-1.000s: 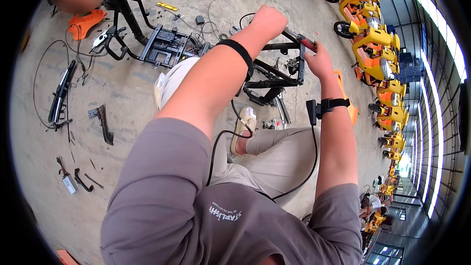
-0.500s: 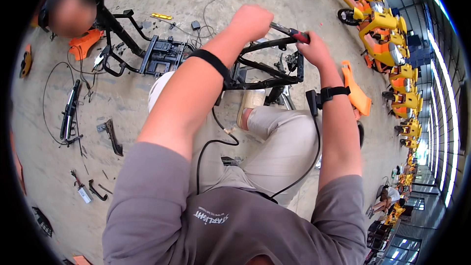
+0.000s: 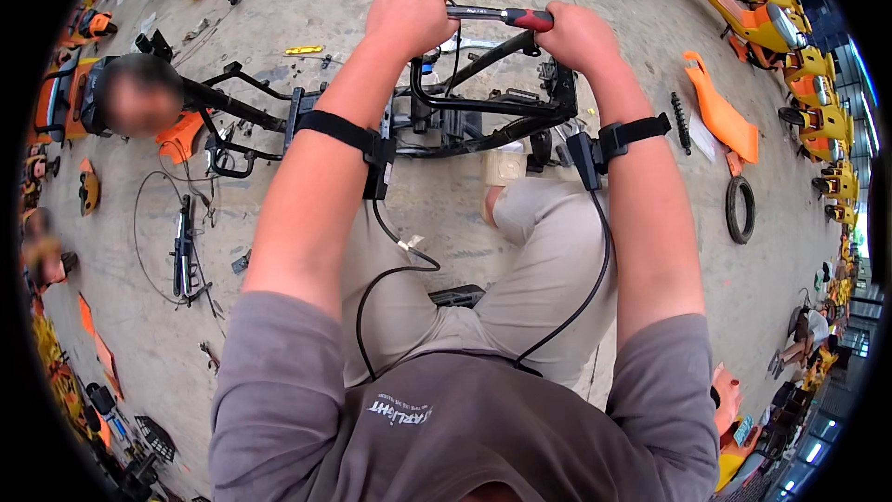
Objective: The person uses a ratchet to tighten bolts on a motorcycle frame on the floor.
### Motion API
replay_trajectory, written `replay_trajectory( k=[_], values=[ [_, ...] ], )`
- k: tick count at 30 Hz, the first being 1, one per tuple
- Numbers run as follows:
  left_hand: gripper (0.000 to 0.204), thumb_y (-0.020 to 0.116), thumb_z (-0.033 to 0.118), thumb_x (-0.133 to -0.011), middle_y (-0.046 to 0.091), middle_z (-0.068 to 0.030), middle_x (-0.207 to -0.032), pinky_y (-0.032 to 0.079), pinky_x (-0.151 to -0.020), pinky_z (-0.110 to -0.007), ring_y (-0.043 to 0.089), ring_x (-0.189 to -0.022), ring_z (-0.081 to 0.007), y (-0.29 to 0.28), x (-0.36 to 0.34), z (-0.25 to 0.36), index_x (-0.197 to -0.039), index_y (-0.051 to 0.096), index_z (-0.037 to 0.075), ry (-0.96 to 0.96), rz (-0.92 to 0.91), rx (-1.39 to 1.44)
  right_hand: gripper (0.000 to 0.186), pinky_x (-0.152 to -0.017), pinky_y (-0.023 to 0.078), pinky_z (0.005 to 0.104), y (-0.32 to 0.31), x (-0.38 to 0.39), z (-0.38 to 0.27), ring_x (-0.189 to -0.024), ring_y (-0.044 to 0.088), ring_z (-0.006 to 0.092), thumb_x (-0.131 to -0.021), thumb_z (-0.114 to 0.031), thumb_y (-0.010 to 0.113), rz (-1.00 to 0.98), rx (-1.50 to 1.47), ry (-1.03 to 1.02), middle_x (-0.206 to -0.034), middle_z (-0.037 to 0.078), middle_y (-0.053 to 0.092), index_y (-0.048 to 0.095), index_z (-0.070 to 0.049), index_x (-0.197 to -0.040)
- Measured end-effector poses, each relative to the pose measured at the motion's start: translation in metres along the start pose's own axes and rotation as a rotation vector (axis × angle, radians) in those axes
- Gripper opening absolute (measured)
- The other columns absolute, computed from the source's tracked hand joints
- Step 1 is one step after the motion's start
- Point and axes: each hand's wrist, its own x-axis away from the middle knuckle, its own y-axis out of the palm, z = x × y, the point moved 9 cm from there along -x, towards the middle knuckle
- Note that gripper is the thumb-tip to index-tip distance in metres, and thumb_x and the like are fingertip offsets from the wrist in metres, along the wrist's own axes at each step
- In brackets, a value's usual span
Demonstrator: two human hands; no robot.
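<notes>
A ratchet wrench (image 3: 485,13) with a bare metal shaft and a red-and-black handle spans between my two hands. My left hand (image 3: 409,17) is closed around its head end, which the fingers hide. At the other end, my right hand (image 3: 578,35) grips the tip of the handle. Just below lies a black tubular vehicle frame (image 3: 498,107) on the floor, its rear loop under the wrench. Whether a socket sits on a bolt is hidden behind my left hand. Black straps circle both forearms.
An orange body panel (image 3: 723,116), a coil-spring shock absorber (image 3: 681,123) and a black tyre (image 3: 740,210) lie to the right. Cables and a black fork-like part (image 3: 183,246) are at left. A person is by the frame's far-left end; yellow scooters (image 3: 757,5) line the right.
The view has shifted. Both hands still hold the wrench, which has swung from a slant down to the right to nearly level; my left hand now appears farther left and higher.
</notes>
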Motion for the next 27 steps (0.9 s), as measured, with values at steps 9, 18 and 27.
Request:
replay_trajectory(
  k=[9,18,27],
  values=[
    [0.023,0.068,0.036,-0.083,0.070,-0.0078,-0.083,0.055,-0.071,-0.045,0.068,-0.083,-0.0319,0.012,0.001,0.002,-0.081,0.072,0.014,-0.028,-0.177,-0.014,0.023,-0.081,0.056,0.0481,0.000,0.013,0.004,-0.095,0.069,0.0375,-0.082,-0.023,0.066,0.079,-0.038,0.054,-0.100,0.016,0.071,0.069,-0.009,-0.101],
    [0.023,0.068,0.036,-0.083,0.070,-0.0075,-0.087,0.055,-0.074,-0.045,0.068,-0.087,-0.0308,0.006,0.002,0.003,-0.082,0.071,0.013,-0.006,-0.215,0.026,0.021,-0.082,0.055,0.0482,0.002,0.016,0.003,-0.096,0.068,0.0380,-0.086,-0.021,0.064,0.124,-0.048,0.133,-0.104,0.015,0.070,0.067,-0.009,-0.103],
    [0.021,0.070,0.034,-0.081,0.069,-0.0075,-0.087,0.054,-0.074,-0.045,0.067,-0.088,-0.0306,0.012,-0.001,0.002,-0.083,0.070,0.013,0.038,-0.223,0.035,0.020,-0.081,0.056,0.0484,-0.003,0.027,-0.001,-0.097,0.069,0.0388,-0.086,-0.018,0.063,0.106,-0.041,0.179,-0.105,0.016,0.070,0.067,-0.009,-0.104]
  ],
)
